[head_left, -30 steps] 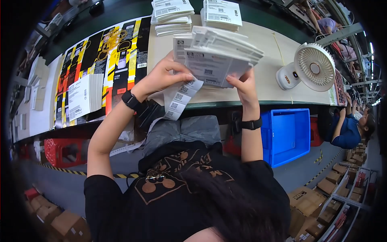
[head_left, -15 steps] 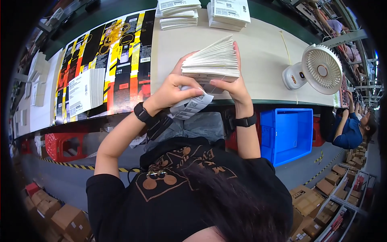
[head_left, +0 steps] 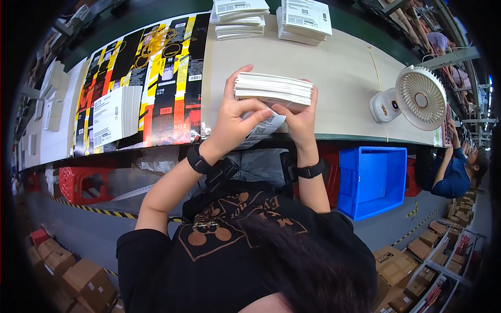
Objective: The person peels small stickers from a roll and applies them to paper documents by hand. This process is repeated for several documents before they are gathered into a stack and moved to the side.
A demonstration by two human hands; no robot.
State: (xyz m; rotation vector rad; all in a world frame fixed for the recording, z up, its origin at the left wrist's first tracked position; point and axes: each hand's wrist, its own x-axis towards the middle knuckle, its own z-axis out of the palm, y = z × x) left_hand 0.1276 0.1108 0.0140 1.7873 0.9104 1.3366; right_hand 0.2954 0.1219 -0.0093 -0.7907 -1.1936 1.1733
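Observation:
Between my two hands, just above the table's front edge, I hold a thick stack of white paper leaflets [head_left: 274, 87] with its edges facing up. My right hand [head_left: 301, 116] grips the stack's right end, thumb in front and fingers behind. My left hand [head_left: 237, 112] supports the left end with raised fingers. Its thumb and a bent finger pinch a printed white sheet [head_left: 266, 124] with square codes, which hangs down in front of the stack. Whether that sheet is joined to the stack I cannot tell.
Leaflet stacks [head_left: 305, 21] stand at the back. On the left, another leaflet bundle [head_left: 117, 116] and yellow rubber bands [head_left: 155, 43] lie on printed card [head_left: 167, 104]. A white fan [head_left: 417, 99] stands right; a blue crate [head_left: 373, 182] is below the table edge. Another person [head_left: 454, 169] sits far right.
The stack's fanned-out leaflets have come together into a compact block. My left hand has moved right, bringing the pinched sheet closer under the stack.

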